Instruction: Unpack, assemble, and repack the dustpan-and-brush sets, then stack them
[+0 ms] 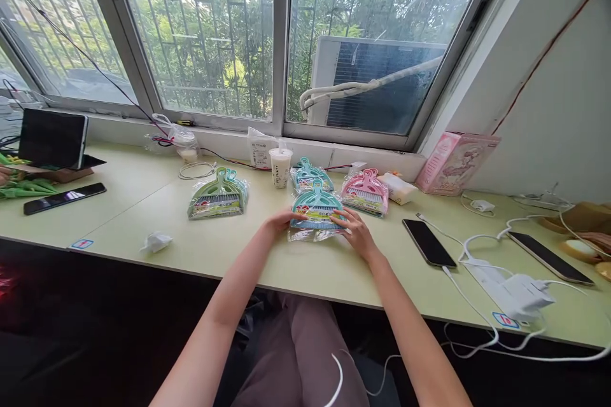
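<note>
A teal mini dustpan and brush set [317,208] in a clear plastic bag is in front of me at the table's middle, its printed label facing up. My left hand [280,220] grips its left edge, fingers lying over the label. On the opposite edge, my right hand [356,232] holds it with fingers bent over the front. Just behind lies another teal set [311,177], partly covered by the held one. Pink bagged sets [366,193] are stacked to the right, and green ones [220,194] to the left.
Behind the sets stands a lidded drink cup [280,168]. Rightward are a tissue pack [397,188], a pink box [458,162], a phone [428,243] and a power strip [506,289] with trailing cables. Crumpled plastic [156,241] and another phone [65,198] lie left.
</note>
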Motion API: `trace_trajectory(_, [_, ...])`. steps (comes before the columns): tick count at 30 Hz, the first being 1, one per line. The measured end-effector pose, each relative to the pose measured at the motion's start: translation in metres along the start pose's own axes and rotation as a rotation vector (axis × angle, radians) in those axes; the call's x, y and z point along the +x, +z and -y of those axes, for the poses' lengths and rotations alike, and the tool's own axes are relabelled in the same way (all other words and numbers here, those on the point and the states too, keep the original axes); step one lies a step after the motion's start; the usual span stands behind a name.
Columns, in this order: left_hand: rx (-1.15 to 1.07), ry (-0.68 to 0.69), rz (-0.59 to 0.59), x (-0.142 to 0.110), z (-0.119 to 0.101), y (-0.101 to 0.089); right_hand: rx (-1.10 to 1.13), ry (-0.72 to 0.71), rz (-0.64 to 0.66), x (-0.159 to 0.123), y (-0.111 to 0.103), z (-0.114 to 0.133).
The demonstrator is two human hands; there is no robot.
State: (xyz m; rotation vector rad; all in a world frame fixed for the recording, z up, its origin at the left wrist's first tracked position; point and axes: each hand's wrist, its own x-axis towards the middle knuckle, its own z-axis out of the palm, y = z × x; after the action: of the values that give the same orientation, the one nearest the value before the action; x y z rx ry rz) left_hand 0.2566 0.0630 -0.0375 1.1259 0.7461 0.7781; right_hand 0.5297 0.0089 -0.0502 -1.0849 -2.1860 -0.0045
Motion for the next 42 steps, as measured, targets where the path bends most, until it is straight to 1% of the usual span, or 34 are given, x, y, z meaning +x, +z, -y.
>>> trace_trajectory(3, [-0.005, -0.001, 0.002, 0.002, 0.000, -0.002, 0.044, 0.025, -0.003, 0.000, 0.004, 0.001])
trace_trajectory(7, [0.037, -0.068, 0.033, 0.001, -0.002, -0.002, 0.104, 0.080, -0.028, 0.001, 0.008, 0.002])
trace_trajectory(9, [0.040, -0.063, 0.050, 0.000, -0.003, 0.001, 0.143, 0.110, -0.062, 0.002, 0.007, 0.002])
trace_trajectory(15, [-0.020, -0.039, 0.042, -0.002, -0.003, 0.007, 0.271, 0.168, -0.206, 0.004, 0.003, 0.002])
trace_trajectory(19, [-0.010, -0.049, 0.057, -0.003, -0.002, 0.010, 0.355, 0.228, -0.264, 0.004, -0.001, 0.005])
trace_trajectory(21, [0.018, -0.044, 0.077, -0.001, -0.002, 0.011, 0.433, 0.264, -0.282, 0.005, -0.004, 0.008])
trace_trajectory(23, [0.029, -0.033, 0.052, 0.002, -0.002, 0.012, 0.549, 0.313, -0.301, 0.006, -0.006, 0.012])
trace_trajectory(26, [0.059, -0.021, 0.052, 0.008, -0.002, 0.012, 0.733, 0.442, -0.358, 0.009, -0.009, 0.017])
trace_trajectory(28, [0.076, -0.006, 0.065, 0.010, -0.001, 0.012, 0.769, 0.472, -0.382, 0.010, -0.011, 0.020])
trace_trajectory(32, [0.123, 0.047, 0.091, 0.011, 0.001, 0.017, 0.749, 0.472, -0.449, 0.009, -0.014, 0.024])
trace_trajectory(35, [0.163, 0.102, 0.099, 0.011, 0.001, 0.023, 0.678, 0.453, -0.501, 0.007, -0.016, 0.027])
trace_trajectory(39, [0.208, 0.149, 0.105, 0.009, -0.001, 0.028, 0.440, 0.421, -0.578, 0.006, -0.018, 0.027])
trace_trajectory(42, [0.251, 0.160, 0.115, 0.006, -0.004, 0.031, 0.291, 0.421, -0.602, 0.006, -0.016, 0.023])
